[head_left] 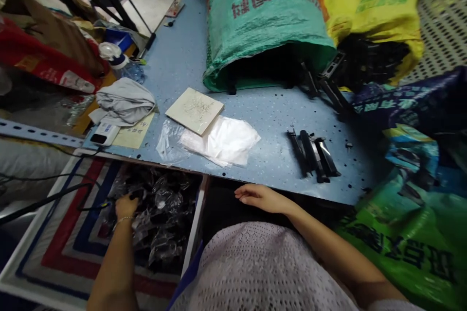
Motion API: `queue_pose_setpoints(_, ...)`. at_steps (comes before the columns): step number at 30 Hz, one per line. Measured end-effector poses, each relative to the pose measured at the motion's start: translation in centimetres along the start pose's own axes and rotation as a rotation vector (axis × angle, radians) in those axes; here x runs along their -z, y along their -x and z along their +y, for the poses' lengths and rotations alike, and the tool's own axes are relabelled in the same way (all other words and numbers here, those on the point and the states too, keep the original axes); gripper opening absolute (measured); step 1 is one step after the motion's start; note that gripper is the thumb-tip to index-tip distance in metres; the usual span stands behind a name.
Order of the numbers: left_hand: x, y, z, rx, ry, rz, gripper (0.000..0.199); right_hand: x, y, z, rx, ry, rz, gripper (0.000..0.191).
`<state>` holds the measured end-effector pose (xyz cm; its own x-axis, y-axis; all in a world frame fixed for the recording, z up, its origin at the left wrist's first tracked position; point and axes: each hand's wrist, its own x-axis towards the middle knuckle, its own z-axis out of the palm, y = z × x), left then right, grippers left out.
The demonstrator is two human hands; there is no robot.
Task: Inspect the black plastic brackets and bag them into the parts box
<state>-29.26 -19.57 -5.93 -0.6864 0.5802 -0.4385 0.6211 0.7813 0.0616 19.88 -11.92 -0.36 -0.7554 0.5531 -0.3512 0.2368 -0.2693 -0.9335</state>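
Observation:
My left hand [126,205] reaches down among dark parts wrapped in clear plastic [160,218], inside a box below the table's left front edge. Its fingers are bent around a small black piece. Over my lap, my right hand [260,197] hangs beside the table's front edge, fingers loosely extended and apart, holding nothing. Several black parts [315,155] lie side by side on the blue speckled table [270,155]. Left of them rest white plastic bags [233,141] with a cream square tile [195,111] partly on top.
A green sack [270,14] opens toward me at the back, with a yellow sack [375,5] of black parts beside it. Grey cloth [126,99], a white device [105,134] and a bottle [122,63] stand at left. Another green bag [408,238] fills the lower right.

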Motion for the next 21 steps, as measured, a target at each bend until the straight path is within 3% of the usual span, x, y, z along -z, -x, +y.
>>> queue_pose_setpoints(3,0.0,-1.0,1.6,0.003,0.004,-0.059,0.022,2.8,1.7,-2.1,0.107,0.301,0.154,0.027)
queue_pose_setpoints(6,0.6,0.4,4.4,-0.082,0.068,-0.177,0.023,8.3,5.0,-4.1,0.123,0.726,0.458,0.034)
queue_pose_setpoints(8,1.5,3.3,7.6,-0.239,0.190,-0.350,0.028,12.6,6.8,-5.2,0.062,1.062,0.607,0.048)
queue_pose_setpoints(10,2.4,7.2,12.3,-0.517,0.364,-0.523,0.037,16.2,7.1,-6.0,0.039,1.353,0.561,0.062)
queue_pose_setpoints(11,2.5,9.3,15.2,-0.674,0.439,-0.527,0.039,17.6,6.7,-6.2,0.054,1.466,0.492,0.066)
queue_pose_setpoints(12,2.4,11.3,18.4,-0.821,0.480,-0.475,0.038,18.7,6.0,-6.4,0.080,1.551,0.401,0.067)
queue_pose_setpoints(14,1.1,14.5,24.8,-0.997,0.511,-0.219,0.034,20.0,4.1,-6.7,0.125,1.648,0.222,0.062)
queue_pose_setpoints(16,-1.1,16.2,30.0,-1.045,0.412,0.033,0.021,20.6,2.7,-7.0,0.124,1.646,0.088,0.049)
queue_pose_setpoints(17,-2.2,16.4,31.8,-1.040,0.376,0.096,0.014,20.6,2.4,-7.0,0.099,1.602,0.056,0.042)
queue_pose_setpoints(19,-3.8,15.6,33.6,-1.002,0.409,0.110,0.005,20.4,2.4,-7.0,0.000,1.428,0.085,0.037)
queue_pose_setpoints(21,-4.3,13.8,33.5,-0.911,0.634,-0.034,0.008,19.6,3.0,-6.8,-0.106,1.158,0.191,0.043)
